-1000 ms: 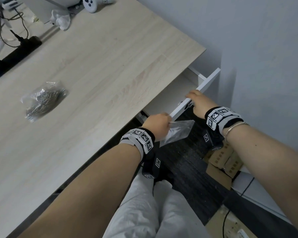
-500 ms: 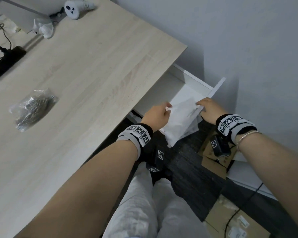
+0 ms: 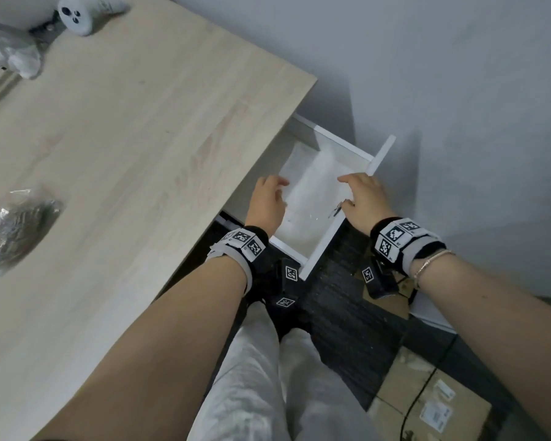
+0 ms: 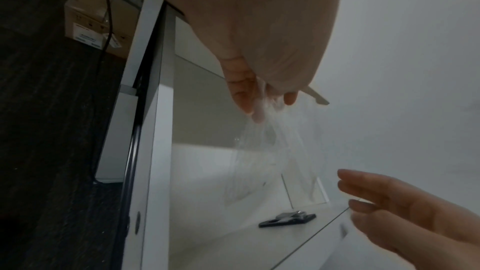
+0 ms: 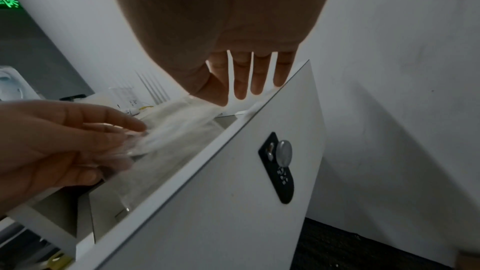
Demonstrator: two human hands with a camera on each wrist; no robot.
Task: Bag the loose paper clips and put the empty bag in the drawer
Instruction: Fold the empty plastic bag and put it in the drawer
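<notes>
The white drawer (image 3: 377, 159) stands pulled out under the desk's right end. Over its inside hangs the clear empty bag (image 3: 312, 189). My left hand (image 3: 275, 189) pinches one end of that bag (image 4: 272, 151) between thumb and fingers (image 4: 244, 98). My right hand (image 3: 347, 186) hovers at the bag's other side, above the drawer front (image 5: 213, 202), its fingers (image 5: 257, 81) straight and spread. Whether they touch the bag (image 5: 176, 128) I cannot tell. The bag filled with paper clips (image 3: 16, 224) lies on the desk (image 3: 147, 160) at the far left.
A black latch piece (image 4: 288, 220) lies on the drawer floor, and a round lock (image 5: 283, 150) sits on the drawer front. A white controller (image 3: 77, 14) and crumpled plastic (image 3: 18, 60) lie at the desk's far end. Cardboard boxes (image 3: 427, 409) and a wall (image 3: 458, 90) are to the right.
The drawer has come further out. My left hand carried the empty bag from below the drawer front up over its inside. My right hand left the drawer front's edge and straightened.
</notes>
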